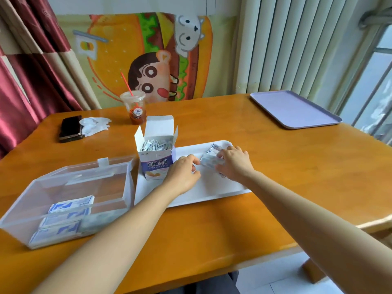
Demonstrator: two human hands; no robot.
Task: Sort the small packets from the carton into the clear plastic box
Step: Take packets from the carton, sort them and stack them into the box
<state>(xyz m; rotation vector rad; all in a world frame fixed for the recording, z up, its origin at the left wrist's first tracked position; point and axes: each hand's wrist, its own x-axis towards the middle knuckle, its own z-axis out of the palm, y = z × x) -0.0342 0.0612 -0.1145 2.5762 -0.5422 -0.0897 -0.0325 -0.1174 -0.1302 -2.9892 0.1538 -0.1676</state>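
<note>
Both hands are over the white tray [212, 188] in the middle of the frame, with a small bundle of packets [210, 161] lying between them. The right hand [234, 163] has its fingers curled over the bundle's right side, gripping it. The left hand [184, 174] curls toward the bundle's left edge, fingertips right at it; whether it holds any I cannot tell. The open carton [157, 161], with loose packets inside, stands at the tray's left end, just beside the left hand. The clear box [18, 227], lower left on the table [297, 177], holds neat stacks [67, 211]
</note>
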